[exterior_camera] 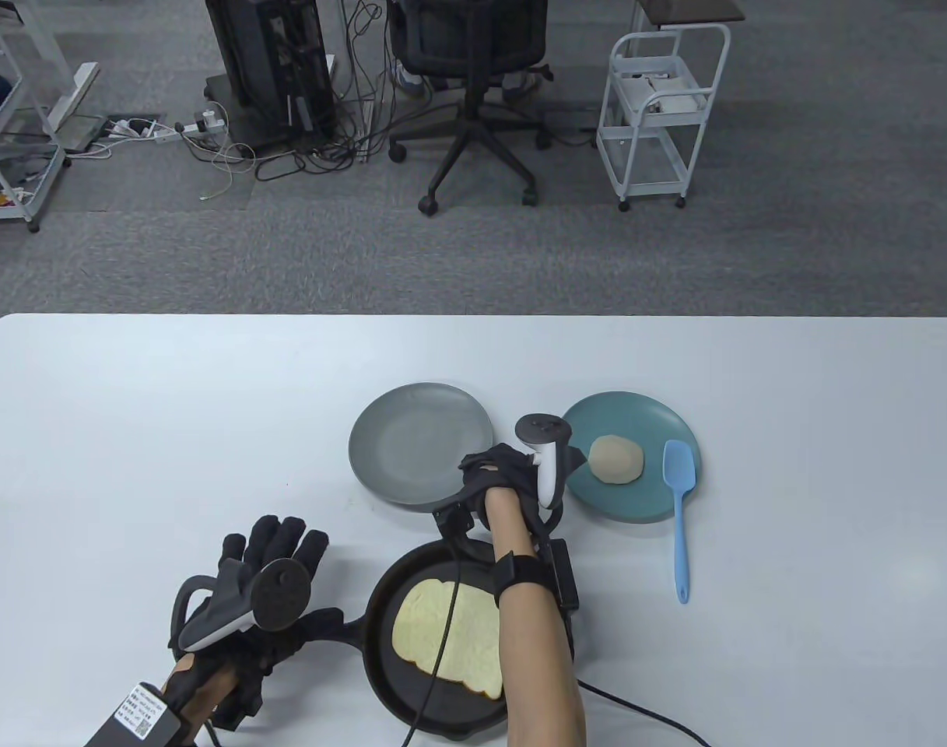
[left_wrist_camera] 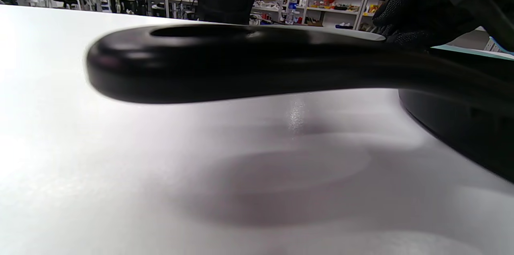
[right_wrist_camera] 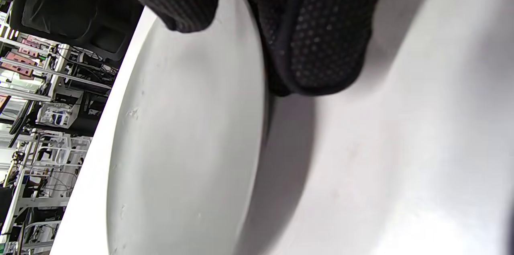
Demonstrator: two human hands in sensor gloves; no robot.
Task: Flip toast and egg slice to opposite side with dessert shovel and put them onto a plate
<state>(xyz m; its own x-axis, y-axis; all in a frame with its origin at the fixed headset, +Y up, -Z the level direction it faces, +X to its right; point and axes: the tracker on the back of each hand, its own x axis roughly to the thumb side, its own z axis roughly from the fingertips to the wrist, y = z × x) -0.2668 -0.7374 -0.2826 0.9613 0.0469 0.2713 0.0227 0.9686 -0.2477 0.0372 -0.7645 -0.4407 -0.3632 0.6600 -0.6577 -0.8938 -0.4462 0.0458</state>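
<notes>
A slice of toast (exterior_camera: pixel 450 638) lies in the black pan (exterior_camera: pixel 373 622) at the table's front edge. The pale egg slice (exterior_camera: pixel 617 459) sits on the teal plate (exterior_camera: pixel 636 412). The blue dessert shovel (exterior_camera: pixel 679 498) has its head on that plate's rim and its handle on the table. My right hand (exterior_camera: pixel 485 475) reaches over the pan and pinches the near rim of the empty grey plate (exterior_camera: pixel 419 451); in the right wrist view its fingers (right_wrist_camera: pixel 317 38) clamp the plate (right_wrist_camera: pixel 180 146). My left hand (exterior_camera: pixel 275 545) lies with fingers spread, left of the pan handle (left_wrist_camera: pixel 241 62), holding nothing.
The two plates stand side by side behind the pan. A black cable (exterior_camera: pixel 636 708) trails off the front edge under my right forearm. Beyond the table are an office chair (exterior_camera: pixel 473 93) and a white cart (exterior_camera: pixel 660 109).
</notes>
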